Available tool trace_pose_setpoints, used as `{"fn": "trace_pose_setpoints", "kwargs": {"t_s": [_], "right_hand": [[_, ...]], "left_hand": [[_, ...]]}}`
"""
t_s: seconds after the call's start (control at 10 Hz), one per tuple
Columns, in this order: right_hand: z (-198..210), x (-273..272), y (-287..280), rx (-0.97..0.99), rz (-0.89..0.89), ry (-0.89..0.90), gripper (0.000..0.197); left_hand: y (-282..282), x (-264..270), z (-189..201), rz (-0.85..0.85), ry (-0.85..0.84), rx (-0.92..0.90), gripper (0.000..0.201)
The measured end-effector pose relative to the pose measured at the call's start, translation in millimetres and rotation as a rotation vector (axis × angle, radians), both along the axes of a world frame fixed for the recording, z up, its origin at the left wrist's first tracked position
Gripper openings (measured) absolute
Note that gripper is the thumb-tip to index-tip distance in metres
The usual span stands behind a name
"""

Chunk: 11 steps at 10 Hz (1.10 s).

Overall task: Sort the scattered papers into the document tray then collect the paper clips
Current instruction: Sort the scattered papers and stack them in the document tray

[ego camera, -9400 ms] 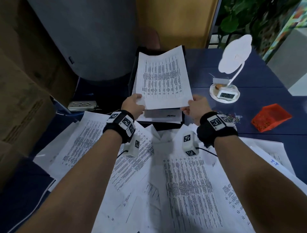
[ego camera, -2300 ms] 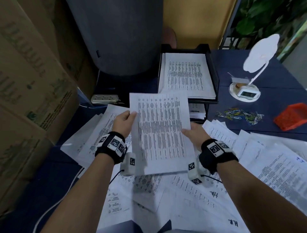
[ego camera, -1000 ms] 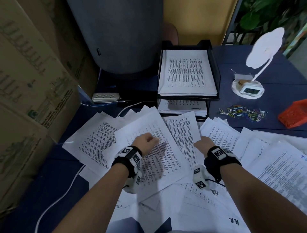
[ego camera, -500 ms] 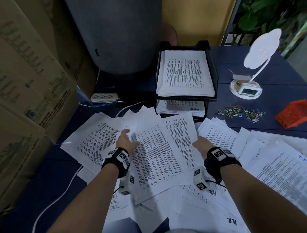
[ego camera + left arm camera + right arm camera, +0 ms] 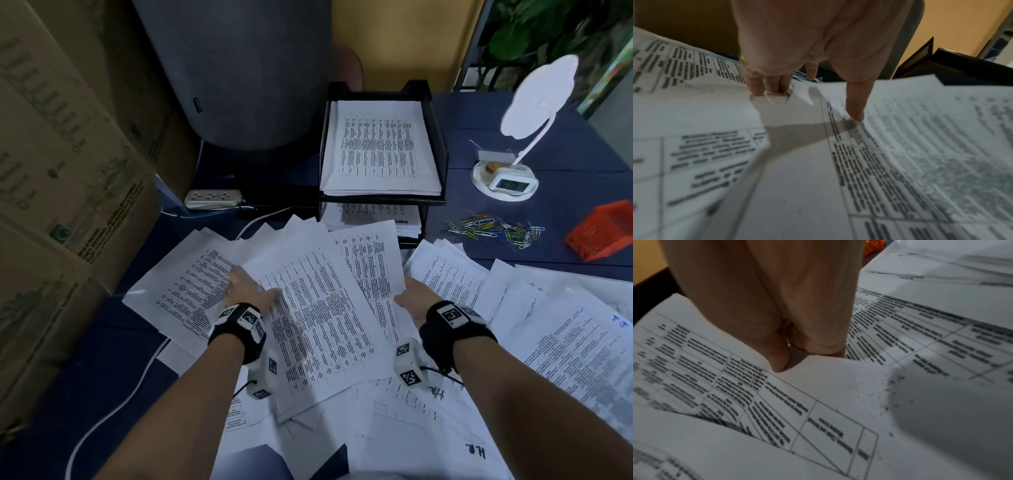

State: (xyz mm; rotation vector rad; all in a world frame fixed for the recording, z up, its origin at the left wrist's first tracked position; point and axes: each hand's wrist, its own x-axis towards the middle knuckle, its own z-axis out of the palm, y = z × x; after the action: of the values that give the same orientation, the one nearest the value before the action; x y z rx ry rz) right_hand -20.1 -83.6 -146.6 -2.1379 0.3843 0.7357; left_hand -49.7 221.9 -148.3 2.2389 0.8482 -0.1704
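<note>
The sheet held up between both hands 2.3 s ago is gone from them. The left hand (image 5: pixel 246 291) has shifted outward to the left edge of a printed sheet (image 5: pixel 318 318), thumb on top; the right hand (image 5: pixel 416 301) now pinches its right edge.

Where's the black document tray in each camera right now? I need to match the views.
Head: the document tray stands at top centre, holding a stack of sheets.
Left wrist: upper right, its black mesh wall showing.
Right wrist: not clearly in it; a dark strip at the left edge cannot be identified.
Shared landmark: the yellow wall, top right in left wrist, top left in right wrist.
</note>
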Motion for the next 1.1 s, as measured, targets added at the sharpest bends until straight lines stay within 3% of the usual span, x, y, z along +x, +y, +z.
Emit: {"fn": "trace_pose_setpoints", "kwargs": {"t_s": [0.1, 0.2, 0.3, 0.4, 0.5, 0.6, 0.7, 0.8, 0.9, 1.0, 1.1], "right_hand": [[-4, 1, -1, 0.038, -0.022, -0.008, 0.051], [-6, 3, -1, 0.043, -0.043, 0.015, 0.049], [4, 2, 6, 0.051, -0.092, 0.067, 0.042], [3, 2, 8, 0.121, -0.201, 0.07, 0.06], [-8, 2, 6, 0.183, -0.105, 0.05, 0.059], [-11, 2, 0, 0.075, 0.047, 0.014, 0.06], [-14, 1, -3, 0.018, 0.042, -0.043, 0.046], [-9, -4, -3, 0.227, -0.111, -0.057, 0.042], [5, -5, 3, 0.45, -0.217, -0.108, 0.046], [31, 2, 16, 0.47, -0.215, -0.288, 0.04], [68, 10, 34, 0.436, -0.177, -0.52, 0.028]], "left_hand": [[-4, -1, 1, 0.194, -0.225, -0.242, 0.09], [-10, 2, 6, 0.248, -0.283, -0.321, 0.057], [-22, 6, 14, 0.145, -0.273, -0.372, 0.012], [-40, 11, 16, 0.074, -0.272, -0.398, 0.008], [-58, 18, 18, 0.017, -0.265, -0.383, 0.012], [-69, 24, 22, -0.07, -0.205, -0.379, 0.026], [-66, 27, 23, -0.081, -0.201, -0.37, 0.04], [-55, 25, 21, 0.007, -0.205, -0.444, 0.066], [-47, 20, 19, 0.071, -0.143, -0.584, 0.074], [-42, 19, 22, 0.02, -0.092, -0.544, 0.098], [-42, 25, 48, -0.003, -0.332, -0.364, 0.051]]}}
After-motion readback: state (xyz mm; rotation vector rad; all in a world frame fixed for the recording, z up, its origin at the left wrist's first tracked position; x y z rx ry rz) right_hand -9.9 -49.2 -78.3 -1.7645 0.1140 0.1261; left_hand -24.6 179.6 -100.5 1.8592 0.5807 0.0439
